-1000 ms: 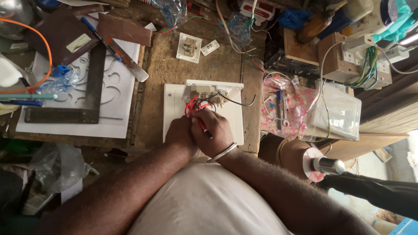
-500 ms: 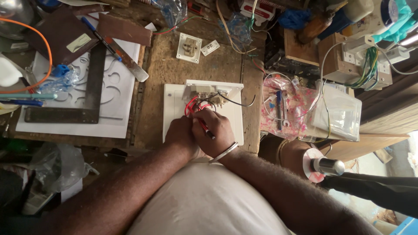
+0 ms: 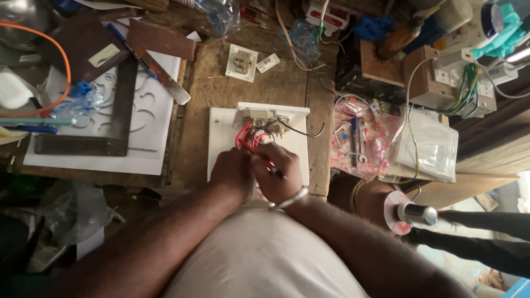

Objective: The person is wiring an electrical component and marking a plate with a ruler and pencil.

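Little is seen to have changed over the last second; the left hand (image 3: 234, 171) and the right hand (image 3: 277, 174) are kept pressed together over the near edge of the white switch plate (image 3: 221, 138), and only a slight shift of the fingers is noticed, so the wiring work is judged to be in a slow, fine stage; the right hand is closed on a thin dark tool (image 3: 275, 171), probably a small screwdriver, though its tip is hidden; the left hand is curled shut beside the red wires (image 3: 243, 138), but what it pinches cannot be told; the plate is laid flat on a worn wooden bench (image 3: 204, 94); a metal square (image 3: 118, 110) on a white sheet, a loose switch (image 3: 241, 62) and a clear bag of parts (image 3: 364, 138) are spread about it in a crowded workshop.
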